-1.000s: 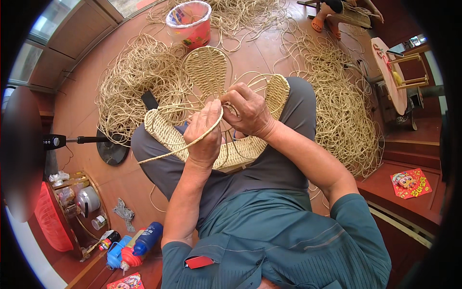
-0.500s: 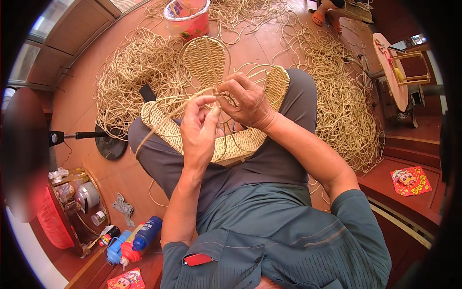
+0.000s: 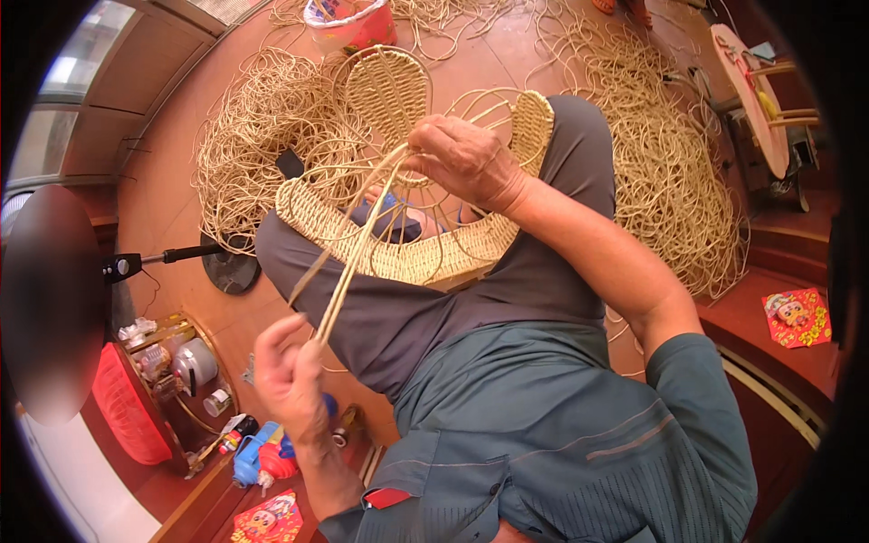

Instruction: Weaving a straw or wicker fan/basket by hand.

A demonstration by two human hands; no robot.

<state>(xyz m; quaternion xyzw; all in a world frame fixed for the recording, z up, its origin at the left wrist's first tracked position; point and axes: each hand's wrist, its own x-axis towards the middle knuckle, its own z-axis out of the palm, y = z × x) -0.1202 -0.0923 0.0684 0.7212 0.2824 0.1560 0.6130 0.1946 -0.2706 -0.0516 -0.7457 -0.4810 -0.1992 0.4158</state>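
Note:
My right hand (image 3: 463, 165) grips pale cord at the centre of a woven frame on my lap, below its upright oval panel (image 3: 382, 89). My left hand (image 3: 294, 380) is low at the left, closed on taut strands of cord (image 3: 358, 258) running down from my right hand; its fingers are slightly blurred. The frame's curved woven band (image 3: 466, 253) lies across my thighs, and another woven panel (image 3: 529, 127) rises at the right. Thin bent rods span the opening. My feet in blue footwear show partly beneath them.
Cord heaps (image 3: 244, 127) (image 3: 670, 172) flank me. A pink bucket (image 3: 358, 34) is behind. At left are a fan (image 3: 50, 299), a rack with pot and red basket (image 3: 131, 398), and flasks (image 3: 262, 457). A pink round board (image 3: 751, 100) stands right. Another person's feet (image 3: 638, 14) show at top.
My left hand has moved from the frame's centre down and left, drawing cord strands out taut. My right hand stays at the centre, slightly higher in view.

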